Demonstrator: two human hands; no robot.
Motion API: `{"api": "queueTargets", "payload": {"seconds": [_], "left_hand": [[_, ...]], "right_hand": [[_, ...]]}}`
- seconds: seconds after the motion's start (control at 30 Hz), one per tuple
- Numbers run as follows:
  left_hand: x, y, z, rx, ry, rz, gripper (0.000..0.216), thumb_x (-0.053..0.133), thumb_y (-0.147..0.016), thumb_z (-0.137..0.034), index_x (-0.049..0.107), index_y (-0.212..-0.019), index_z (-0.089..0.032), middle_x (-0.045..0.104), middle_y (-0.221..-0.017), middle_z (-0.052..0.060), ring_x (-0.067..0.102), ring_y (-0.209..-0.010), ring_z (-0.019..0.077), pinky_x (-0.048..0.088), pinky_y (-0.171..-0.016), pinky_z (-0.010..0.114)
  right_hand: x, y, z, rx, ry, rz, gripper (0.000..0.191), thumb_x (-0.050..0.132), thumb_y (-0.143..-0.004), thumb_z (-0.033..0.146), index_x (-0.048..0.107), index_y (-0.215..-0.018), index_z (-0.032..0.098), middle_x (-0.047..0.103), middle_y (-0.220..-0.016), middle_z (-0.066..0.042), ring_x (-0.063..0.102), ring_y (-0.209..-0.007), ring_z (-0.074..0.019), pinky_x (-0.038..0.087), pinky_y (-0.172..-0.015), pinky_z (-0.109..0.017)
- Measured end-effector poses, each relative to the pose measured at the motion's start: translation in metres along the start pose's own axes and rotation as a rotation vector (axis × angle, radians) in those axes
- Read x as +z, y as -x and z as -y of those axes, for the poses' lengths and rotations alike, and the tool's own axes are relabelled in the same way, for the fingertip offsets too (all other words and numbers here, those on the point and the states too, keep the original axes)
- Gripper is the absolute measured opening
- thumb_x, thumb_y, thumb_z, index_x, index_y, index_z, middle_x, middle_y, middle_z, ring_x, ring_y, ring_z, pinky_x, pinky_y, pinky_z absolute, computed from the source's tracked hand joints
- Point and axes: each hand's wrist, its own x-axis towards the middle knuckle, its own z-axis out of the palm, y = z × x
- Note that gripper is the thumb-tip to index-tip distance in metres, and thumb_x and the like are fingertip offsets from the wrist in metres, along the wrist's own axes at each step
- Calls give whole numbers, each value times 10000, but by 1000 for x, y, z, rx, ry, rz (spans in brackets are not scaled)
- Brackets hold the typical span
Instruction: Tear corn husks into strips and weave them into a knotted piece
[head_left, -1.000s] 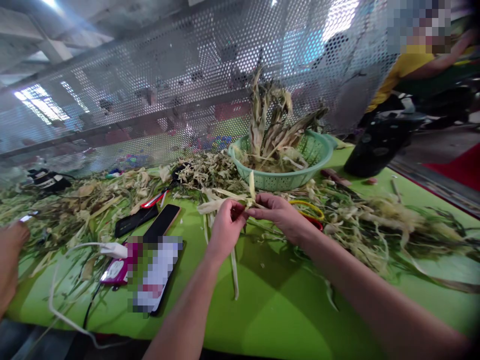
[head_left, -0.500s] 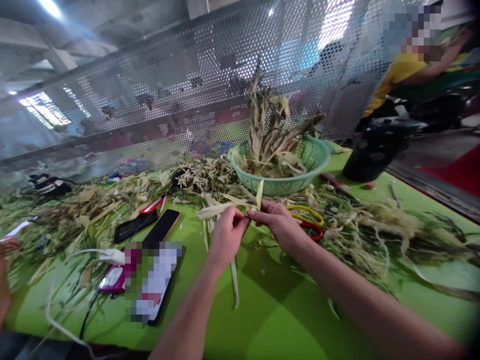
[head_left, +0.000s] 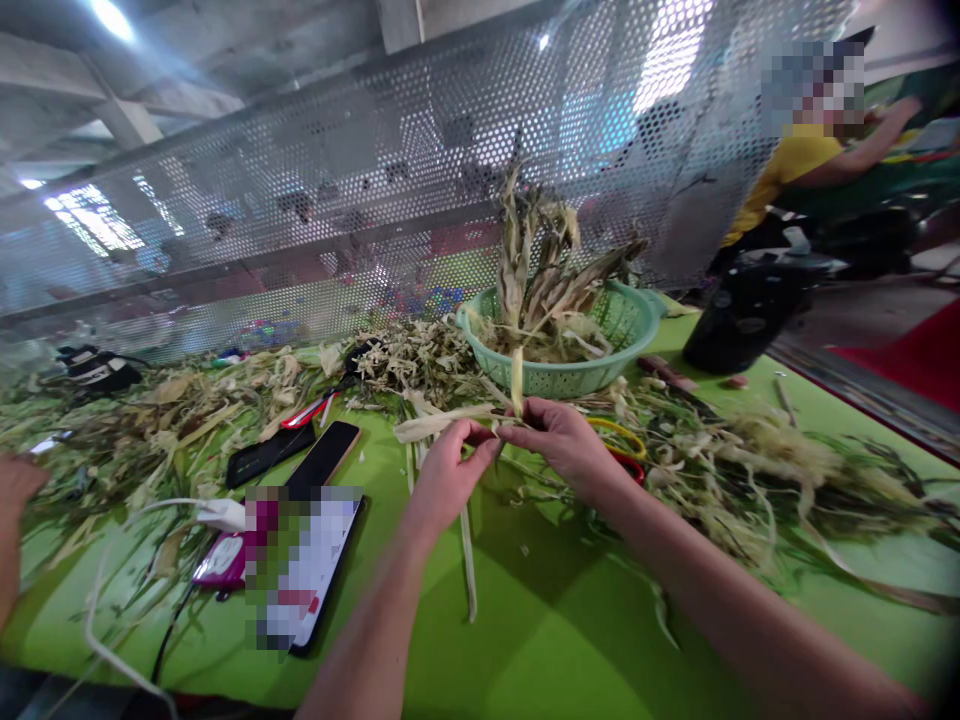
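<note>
My left hand (head_left: 450, 470) is closed, with thumb and finger pinched on a pale strip of dried husk (head_left: 427, 427) that sticks out to the left. Close against it, my right hand (head_left: 570, 448) pinches the same bundle; from its fingertips a short yellowish husk piece (head_left: 517, 375) points upward. The exact spot where the strips cross is partly hidden by my fingers. A thin strip (head_left: 468, 565) hangs or lies below my left hand. Just beyond both hands stands a green plastic basket (head_left: 559, 378) with dry, upright husks (head_left: 514, 260) in it.
Loose husk shreds spread over the green table (head_left: 525, 640) on both sides. To the left lie phones (head_left: 330, 560), a magenta power bank (head_left: 221, 558) and a white cable. Yellow-handled scissors (head_left: 619, 435) and a black tumbler (head_left: 739, 315) are at right. Another person's hand (head_left: 19, 485) is far left.
My hands stay together in nearly the same place, the upright husk piece slightly lower. At far left the other person's hand has come further into view. The camera has shifted slightly.
</note>
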Motion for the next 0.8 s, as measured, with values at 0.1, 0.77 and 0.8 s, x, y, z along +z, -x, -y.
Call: {"api": "queueTargets", "payload": {"seconds": [0.1, 0.77, 0.8], "left_hand": [[-1, -1, -3, 9, 101, 39, 282, 552, -885, -427, 630, -1030, -198, 668, -1063, 67, 596, -1028, 197, 434, -935, 319], [10, -2, 3, -19, 164, 34, 196, 530, -894, -363, 599, -908, -180, 580, -849, 21, 505, -826, 160, 396, -784, 267], [10, -2, 2, -14, 186, 45, 194, 535, -891, -363, 598, -903, -179, 574, -846, 21, 500, -824, 160, 393, -785, 266]], "right_hand": [[0, 2, 6, -27, 92, 62, 332, 724, -713, 492, 666, -770, 170, 620, -712, -6, 534, -693, -166, 403, -634, -279], [2, 0, 3, -147, 195, -136, 261, 716, -696, 445, 673, -655, 191, 640, -696, -25, 558, -702, -189, 445, -686, -315], [2, -1, 1, -151, 197, -149, 256, 711, -701, 439, 666, -651, 191, 632, -689, -22, 551, -698, -185, 441, -683, -312]]}}
